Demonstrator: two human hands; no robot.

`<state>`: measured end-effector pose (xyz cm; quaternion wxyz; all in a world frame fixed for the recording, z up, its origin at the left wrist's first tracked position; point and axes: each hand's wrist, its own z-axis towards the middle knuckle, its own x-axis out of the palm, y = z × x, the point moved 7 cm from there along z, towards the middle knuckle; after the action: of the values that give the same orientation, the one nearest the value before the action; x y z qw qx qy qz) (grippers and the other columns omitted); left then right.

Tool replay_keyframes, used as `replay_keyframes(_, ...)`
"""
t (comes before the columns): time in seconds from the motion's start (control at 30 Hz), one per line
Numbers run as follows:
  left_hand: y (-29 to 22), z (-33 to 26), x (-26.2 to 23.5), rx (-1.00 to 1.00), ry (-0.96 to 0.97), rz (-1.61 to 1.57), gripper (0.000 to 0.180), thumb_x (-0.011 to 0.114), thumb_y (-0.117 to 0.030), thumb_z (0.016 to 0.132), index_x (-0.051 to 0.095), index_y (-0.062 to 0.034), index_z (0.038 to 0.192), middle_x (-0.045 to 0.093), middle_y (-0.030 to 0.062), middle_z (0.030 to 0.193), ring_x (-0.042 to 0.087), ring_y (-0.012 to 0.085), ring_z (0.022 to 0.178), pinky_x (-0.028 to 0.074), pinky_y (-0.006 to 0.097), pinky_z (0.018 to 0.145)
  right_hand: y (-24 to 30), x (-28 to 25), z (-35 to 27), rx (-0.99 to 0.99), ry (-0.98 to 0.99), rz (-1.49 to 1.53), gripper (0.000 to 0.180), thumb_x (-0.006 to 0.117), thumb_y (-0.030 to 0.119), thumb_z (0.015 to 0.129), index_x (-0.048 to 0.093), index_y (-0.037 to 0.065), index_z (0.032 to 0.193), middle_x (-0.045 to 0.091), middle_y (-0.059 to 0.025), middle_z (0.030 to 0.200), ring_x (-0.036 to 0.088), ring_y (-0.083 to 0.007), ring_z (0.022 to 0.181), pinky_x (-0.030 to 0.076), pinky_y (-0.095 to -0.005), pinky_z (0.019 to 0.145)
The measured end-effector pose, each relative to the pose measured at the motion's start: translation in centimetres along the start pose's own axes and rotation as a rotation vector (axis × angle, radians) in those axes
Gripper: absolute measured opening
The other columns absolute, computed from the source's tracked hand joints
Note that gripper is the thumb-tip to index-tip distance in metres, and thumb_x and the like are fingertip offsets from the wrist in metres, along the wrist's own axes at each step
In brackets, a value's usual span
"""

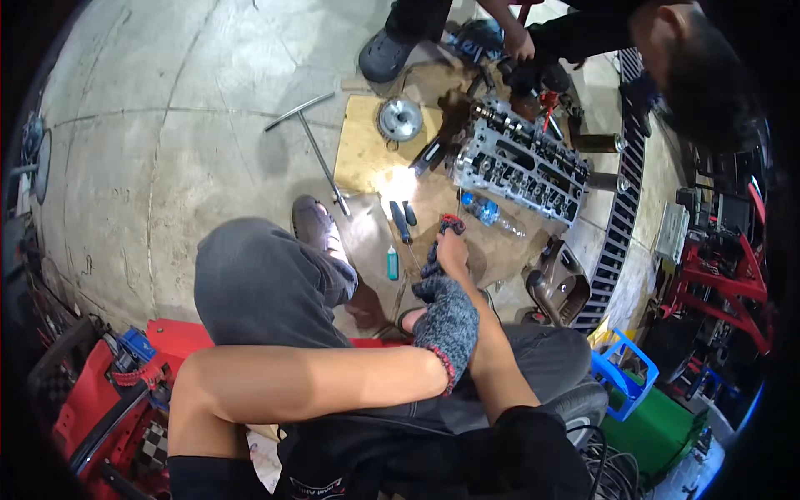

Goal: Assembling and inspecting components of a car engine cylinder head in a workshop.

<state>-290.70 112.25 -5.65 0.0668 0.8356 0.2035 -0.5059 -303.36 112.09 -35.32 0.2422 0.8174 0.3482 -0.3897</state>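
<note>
My right hand (453, 252) is bare and reaches forward over the floor, closed on a small tool with red and black handles (450, 223). My left hand (447, 321) wears a grey knit glove and lies against my right forearm; its dark fingertips end near the right wrist, and I cannot tell whether they hold anything. Just beyond the tool, a metal engine cylinder head (518, 163) lies on cardboard (363, 148). Another person crouches behind it, with a hand (518, 43) at its far end.
A T-handle wrench (314, 143), a round metal disc (400, 119), two dark-handled screwdrivers (403, 222), a small green bottle (392, 263) and a plastic water bottle (490, 212) lie on the floor. A brown metal part (562, 288), floor grate (621, 218), blue crate (627, 377) and red toolbox (108, 392) surround me.
</note>
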Motion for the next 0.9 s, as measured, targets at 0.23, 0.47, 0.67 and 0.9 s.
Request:
replay_keyframes(0.23,0.8,0.7,0.1,-0.065,-0.067,0.135,0.025,0.051,-0.006,0.078,0.063,0.0016,0.098,0.061,0.0182,0.084,0.059,0.03,0.078,0.046,0.048,0.07,-1.0,0.1,-0.9,0.05,-0.223,0.025,0.027,0.053,0.026,0.087,0.054,-0.001,0.091,0.063,-0.0235,0.087,0.061,-0.0412,0.083,0.048,-0.049,0.073)
replay_keyframes(0.47,0.5,0.6,-0.3,-0.071,-0.078,0.03,0.022,0.051,-0.007,0.078,0.063,-0.0002,0.095,0.061,0.0165,0.082,0.059,0.0287,0.076,0.046,0.046,0.068,-0.4,0.5,-1.4,-0.066,-0.256,-0.013,0.025,0.047,0.029,0.09,0.056,0.005,0.089,0.061,-0.0225,0.071,0.061,-0.039,0.069,0.046,-0.0504,0.062)
replay_keyframes(0.67,1.4,0.7,0.8,-0.112,-0.063,-0.058,0.021,0.051,-0.007,0.078,0.064,-0.0017,0.092,0.061,0.015,0.08,0.059,0.0276,0.075,0.045,0.045,0.067,2.4,-1.6,-2.2,-0.114,-0.255,-0.088,0.038,0.054,0.044,0.084,0.058,0.007,0.091,0.062,-0.0191,0.076,0.061,-0.0377,0.071,0.046,-0.0482,0.062)
replay_keyframes(0.9,2.1,1.5,0.7,-0.126,-0.085,-0.162,0.019,0.051,-0.008,0.078,0.064,-0.0034,0.089,0.061,0.0133,0.079,0.059,0.0262,0.073,0.045,0.043,0.065,8.4,-5.0,3.9,-0.053,-0.444,0.371,0.057,0.057,0.053,0.077,0.058,-0.001,0.096,0.064,-0.0196,0.088,0.062,-0.0357,0.084,0.048,-0.0447,0.072)
